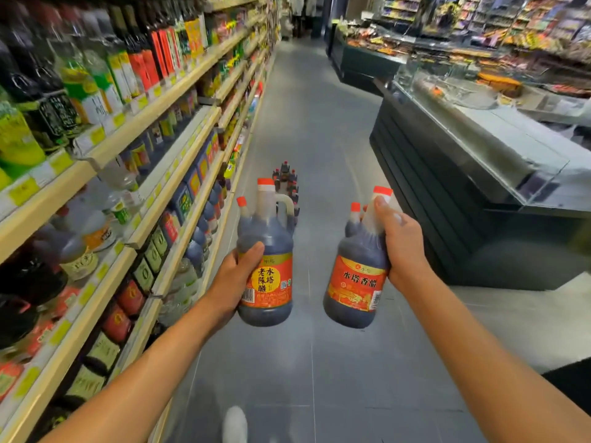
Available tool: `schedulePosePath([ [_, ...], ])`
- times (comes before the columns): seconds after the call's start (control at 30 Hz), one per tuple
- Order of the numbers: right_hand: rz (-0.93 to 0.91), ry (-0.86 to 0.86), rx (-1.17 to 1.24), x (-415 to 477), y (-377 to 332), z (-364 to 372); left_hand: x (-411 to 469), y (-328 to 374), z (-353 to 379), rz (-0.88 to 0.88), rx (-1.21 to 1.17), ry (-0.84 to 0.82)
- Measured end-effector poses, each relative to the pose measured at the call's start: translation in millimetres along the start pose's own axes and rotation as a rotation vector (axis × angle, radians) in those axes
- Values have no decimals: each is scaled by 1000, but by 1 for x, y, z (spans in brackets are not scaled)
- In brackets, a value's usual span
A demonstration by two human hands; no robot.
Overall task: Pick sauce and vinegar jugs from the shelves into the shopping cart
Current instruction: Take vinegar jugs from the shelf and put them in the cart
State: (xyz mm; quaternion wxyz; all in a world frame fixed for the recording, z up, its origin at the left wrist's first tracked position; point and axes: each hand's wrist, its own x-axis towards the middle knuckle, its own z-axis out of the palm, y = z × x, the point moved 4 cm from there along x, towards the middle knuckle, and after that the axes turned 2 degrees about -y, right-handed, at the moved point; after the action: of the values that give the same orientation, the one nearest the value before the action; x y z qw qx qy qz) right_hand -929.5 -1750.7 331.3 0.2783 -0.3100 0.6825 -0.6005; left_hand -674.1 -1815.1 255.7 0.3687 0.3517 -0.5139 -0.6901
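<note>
The shelves (pixel 134 129) are running along the left of the aisle, packed with dark and clear bottles behind yellow price tags. A dark display case (pixel 447 174) with a glass top is standing on the right, and the grey tiled floor (pixel 319 107) is stretching away between them. The person is holding two dark vinegar jugs out in front, side by side but apart, above the floor. The left jug (pixel 265 266), upright with an orange label and red cap, is sitting in the left hand (pixel 236 276), whose fingers are wrapping around its body from the shelf side, thumb lying across the front above the label. The right jug (pixel 356 282), tilting slightly, is hanging from the right hand (pixel 404 247), which is clenching around its neck just under the red cap. Down the aisle a cluster of red-capped bottles (pixel 285 183) is standing on the floor. A small bottle (pixel 243 212) is pressing against the left jug's shoulder, and a second small bottle (pixel 353 219) against the right jug's.
</note>
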Motion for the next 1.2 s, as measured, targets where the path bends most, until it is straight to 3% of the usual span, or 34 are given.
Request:
schedulePosePath([
  [0.37,-9,122,-21,159,-5,64,197,30,-27,-1,15,-116],
  [0.67,-17,118,-25,309,-4,88,351,34,-22,-25,11,-106],
  [0.97,-59,-84,-77,490,-13,138,486,46,-24,-1,-29,60],
  [1.2,-25,-303,-13,582,-24,229,552,54,-79,25,-99,251],
])
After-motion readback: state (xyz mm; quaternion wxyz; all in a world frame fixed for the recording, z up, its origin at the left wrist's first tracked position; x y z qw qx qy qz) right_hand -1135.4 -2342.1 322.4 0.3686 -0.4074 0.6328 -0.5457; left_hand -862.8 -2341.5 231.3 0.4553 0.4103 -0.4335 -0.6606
